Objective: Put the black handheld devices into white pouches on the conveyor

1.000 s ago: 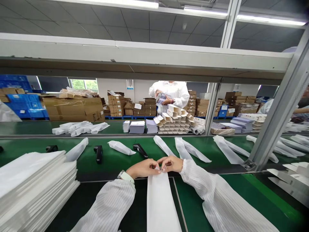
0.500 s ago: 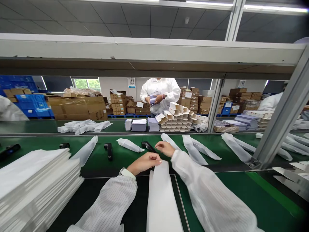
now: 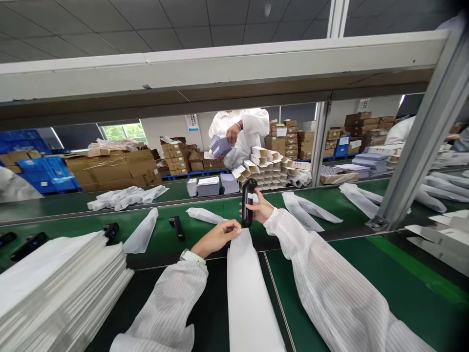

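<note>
My right hand (image 3: pixel 261 208) is wrapped around a black handheld device (image 3: pixel 249 203), which it holds upright above the belt. The device has a rounded top and a small pale label, and looks like a folded phone gimbal. Just left of it, my left hand (image 3: pixel 220 237) pinches the far end of a long white packing bag (image 3: pixel 247 283). That bag lies flat and stretches toward me. The lower end of the device is close to the bag's mouth, beside my left fingertips. A tall stack of similar white bags (image 3: pixel 69 288) rises at my left.
Across the green belt (image 3: pixel 205 244) lie another black device (image 3: pixel 177 228), more devices at left and several wrapped pieces (image 3: pixel 141 232). A metal post (image 3: pixel 414 132) stands at right. Opposite, a co-worker (image 3: pixel 240 132) handles purple-white boxes behind stacked open cartons (image 3: pixel 267 168).
My right hand has picked up the black device from the belt and raised it upright. My left hand still pinches the bag's end. The co-worker's arms have shifted, and the view has tilted slightly.
</note>
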{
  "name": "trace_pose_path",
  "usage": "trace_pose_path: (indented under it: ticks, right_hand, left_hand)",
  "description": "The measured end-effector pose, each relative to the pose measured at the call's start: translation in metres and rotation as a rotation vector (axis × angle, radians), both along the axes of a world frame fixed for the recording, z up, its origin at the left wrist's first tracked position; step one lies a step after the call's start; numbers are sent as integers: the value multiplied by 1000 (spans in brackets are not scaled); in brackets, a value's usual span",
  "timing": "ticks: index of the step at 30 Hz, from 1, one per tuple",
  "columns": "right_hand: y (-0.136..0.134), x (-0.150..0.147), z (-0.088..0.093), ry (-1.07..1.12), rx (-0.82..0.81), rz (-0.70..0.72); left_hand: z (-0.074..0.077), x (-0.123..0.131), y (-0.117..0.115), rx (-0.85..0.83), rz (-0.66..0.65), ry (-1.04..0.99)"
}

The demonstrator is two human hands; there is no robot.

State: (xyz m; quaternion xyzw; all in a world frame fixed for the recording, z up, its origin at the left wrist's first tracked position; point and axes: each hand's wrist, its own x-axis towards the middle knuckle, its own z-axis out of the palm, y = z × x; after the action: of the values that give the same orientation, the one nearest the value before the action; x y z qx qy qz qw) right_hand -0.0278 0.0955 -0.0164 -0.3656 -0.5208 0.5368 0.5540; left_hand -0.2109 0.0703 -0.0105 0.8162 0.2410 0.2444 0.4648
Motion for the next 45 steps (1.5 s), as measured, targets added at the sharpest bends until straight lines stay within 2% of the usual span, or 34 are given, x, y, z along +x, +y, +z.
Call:
trace_pose_path:
  ticks: [3, 6, 10, 14, 15, 17, 20, 24, 26, 28, 31, 35, 37, 40, 41, 43, 45]
  right_hand:
    - [-17, -3, 14, 193, 31, 97]
    - [-22, -6, 17, 199, 8, 106]
    - [-24, -8, 11, 8, 19, 149]
    - [-34, -18, 2, -211, 54, 405]
    - [-34, -20, 0, -270, 64, 424]
    - [-30, -20, 0, -393, 124, 302]
    - [-11, 1, 8, -437, 232, -124]
    - [21, 50, 26, -427, 340, -545]
    - [31, 66, 28, -474, 389, -676]
    - [36, 72, 19, -543, 418, -728]
    - [39, 65, -4, -642, 434, -690]
    - [28, 37, -33, -711, 432, -544]
    - [14, 18, -46, -730, 414, -404]
    - [-10, -11, -60, -750, 356, -89]
    - [-17, -18, -63, -745, 325, -22]
    - [-26, -27, -66, -725, 271, 12]
    - [-30, -28, -66, -697, 257, -59]
  left_hand:
    - [4, 4, -8, -2, -12, -14]
    - [8, 5, -15, 7, 9, -36]
    - [12, 4, -16, 54, 145, -131]
    - [13, 6, -13, 115, 337, -221]
    - [12, 7, -12, 126, 374, -225]
    - [11, 8, -12, 139, 424, -207]
    - [8, 4, -10, 121, 419, -77]
    - [-5, -12, -5, -12, 206, 282]
    - [-13, -19, -1, -63, 125, 409]
    - [-22, -22, 3, -69, 110, 480]
    - [-31, -20, 8, -39, 138, 519]
    - [-33, -17, 10, 5, 179, 522]
    - [-32, -18, 10, 22, 187, 505]
    - [-30, -19, 11, 38, 185, 471]
    - [-29, -20, 12, 43, 186, 458]
    - [-27, -21, 12, 47, 189, 431]
    - [-26, -21, 12, 37, 185, 396]
